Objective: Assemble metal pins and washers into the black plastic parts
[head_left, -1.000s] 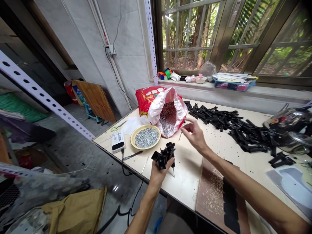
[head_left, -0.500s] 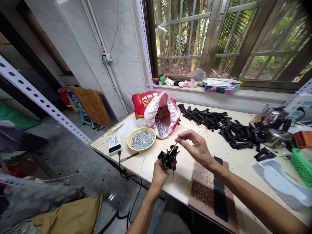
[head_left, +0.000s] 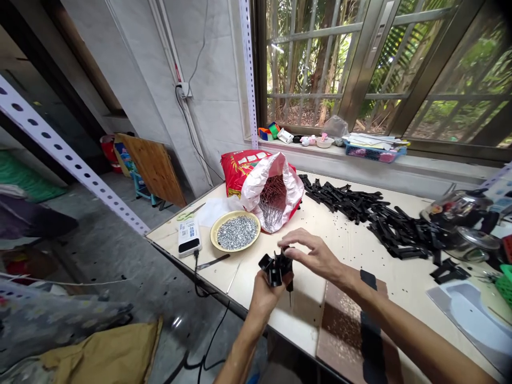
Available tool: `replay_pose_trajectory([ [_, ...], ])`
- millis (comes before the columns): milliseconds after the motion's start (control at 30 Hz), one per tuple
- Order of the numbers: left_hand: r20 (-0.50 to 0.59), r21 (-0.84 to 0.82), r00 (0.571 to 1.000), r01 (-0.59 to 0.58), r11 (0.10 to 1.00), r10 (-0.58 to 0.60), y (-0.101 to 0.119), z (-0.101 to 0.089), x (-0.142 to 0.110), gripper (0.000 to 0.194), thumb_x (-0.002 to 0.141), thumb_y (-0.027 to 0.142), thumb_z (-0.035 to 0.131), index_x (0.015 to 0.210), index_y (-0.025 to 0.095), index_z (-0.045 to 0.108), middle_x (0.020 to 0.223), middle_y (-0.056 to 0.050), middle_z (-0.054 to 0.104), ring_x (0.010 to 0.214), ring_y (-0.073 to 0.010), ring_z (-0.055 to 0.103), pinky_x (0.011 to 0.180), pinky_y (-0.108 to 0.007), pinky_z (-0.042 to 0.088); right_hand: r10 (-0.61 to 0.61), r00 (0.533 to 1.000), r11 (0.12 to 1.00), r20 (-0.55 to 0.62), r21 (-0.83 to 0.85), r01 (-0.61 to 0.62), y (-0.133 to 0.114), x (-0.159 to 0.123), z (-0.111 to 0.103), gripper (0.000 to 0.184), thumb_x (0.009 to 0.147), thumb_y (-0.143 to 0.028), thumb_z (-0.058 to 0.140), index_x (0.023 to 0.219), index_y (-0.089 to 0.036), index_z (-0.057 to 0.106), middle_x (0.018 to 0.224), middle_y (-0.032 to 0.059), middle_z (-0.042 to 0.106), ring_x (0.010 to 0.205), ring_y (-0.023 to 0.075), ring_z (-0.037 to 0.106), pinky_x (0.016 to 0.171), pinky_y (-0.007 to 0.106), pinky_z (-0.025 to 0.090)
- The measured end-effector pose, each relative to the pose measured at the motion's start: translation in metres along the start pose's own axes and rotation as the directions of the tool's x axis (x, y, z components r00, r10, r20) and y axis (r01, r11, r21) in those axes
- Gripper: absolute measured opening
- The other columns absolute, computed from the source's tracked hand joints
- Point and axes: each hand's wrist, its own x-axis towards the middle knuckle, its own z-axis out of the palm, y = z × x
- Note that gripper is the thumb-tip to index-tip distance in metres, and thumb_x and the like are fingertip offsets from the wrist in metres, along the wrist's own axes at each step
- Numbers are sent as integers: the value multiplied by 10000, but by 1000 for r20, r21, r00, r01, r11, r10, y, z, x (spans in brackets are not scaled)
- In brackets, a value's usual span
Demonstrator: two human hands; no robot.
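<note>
Print in blue is running across the white device (head_left: 189,233) on the left part of the table (head_left: 306,314), its characters looking too small to read; a black cable (head_left: 196,273) is plugging into its near end. Pale printed blocks are showing on the red sack (head_left: 237,172), also illegible, and its white folded mouth is framing reddish and silver pins (head_left: 273,194). Just beside it, a yellow bowl (head_left: 215,234) is holding silvery bits (head_left: 238,233), too fine to make out singly. The left hand (head_left: 264,296) is clasping black plastic pieces (head_left: 275,276) above the table's front part, its fingers hiding their count; 1 thin metal rod (head_left: 290,300) is sticking out beneath. The right hand (head_left: 316,257) is holding its thumb and fingertips at the cluster's upper end; whether they are pinching anything, I cannot tell. The right forearm (head_left: 400,320) is partly covering a brown board (head_left: 342,333). A green basket (head_left: 506,288) is being cut off at the right.
</note>
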Motion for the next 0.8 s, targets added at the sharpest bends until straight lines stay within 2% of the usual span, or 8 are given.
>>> replay_pose_trajectory([
  [100,-51,-23,999,3,1000,-4,0,-10,-1,302,606,318,759,851,147,717,840,-81,733,828,-266,662,743,-319,504,122,991,979,-49,-160,-128,31,17,6,204,900,-343,526,1005,-204,632,1005,47,654,926,150,609,793,284,481],
  [167,-73,-33,997,1,999,-3,0,-16,-1,310,585,293,773,856,152,717,860,-85,735,863,-278,663,773,-326,504,251,968,874,-31,-424,-240,58,28,17,180,898,-337,529,948,-192,625,925,31,664,830,134,621,712,246,471],
  [233,-97,-26,995,-12,1000,9,3,-20,-1,287,557,264,789,815,160,716,839,-76,737,849,-275,667,762,-317,507,370,929,732,14,-620,-282,82,36,33,157,888,-326,544,945,-196,612,887,22,668,777,137,623,651,231,446],
  [333,-143,-14,989,-44,999,41,9,-22,-1,258,555,254,792,786,172,713,846,-66,737,853,-263,668,748,-293,508,419,908,648,20,-708,-283,104,43,58,161,891,-319,532,988,-203,587,924,40,663,827,169,622,654,242,420],
  [400,-157,-8,987,-39,999,37,11,-22,-1,262,560,272,794,787,170,712,837,-67,737,839,-260,670,738,-292,509,425,905,616,28,-741,-266,111,46,69,159,921,-299,467,990,-207,577,959,52,651,875,177,611,678,246,411],
  [533,-90,-71,996,10,997,-16,6,-19,-1,344,617,341,768,900,155,708,889,-88,731,868,-264,668,772,-317,510,441,896,571,59,-789,-229,116,52,79,197,943,-219,371,1012,-199,555,1005,75,622,907,177,591,695,242,407],
  [667,-72,-152,997,31,988,-42,0,-16,-1,385,642,359,759,954,141,698,951,-104,721,915,-262,658,797,-318,509,446,892,542,77,-816,-201,116,54,82,205,925,-145,357,1034,-172,529,1020,97,599,911,177,575,704,242,414],
  [800,-104,-230,992,45,972,-71,3,-21,0,407,614,342,780,961,146,699,967,-95,721,933,-252,654,819,-313,507,436,899,519,43,-828,-213,108,40,75,227,886,-71,366,1010,-150,539,1008,113,588,900,189,556,710,252,420],
])
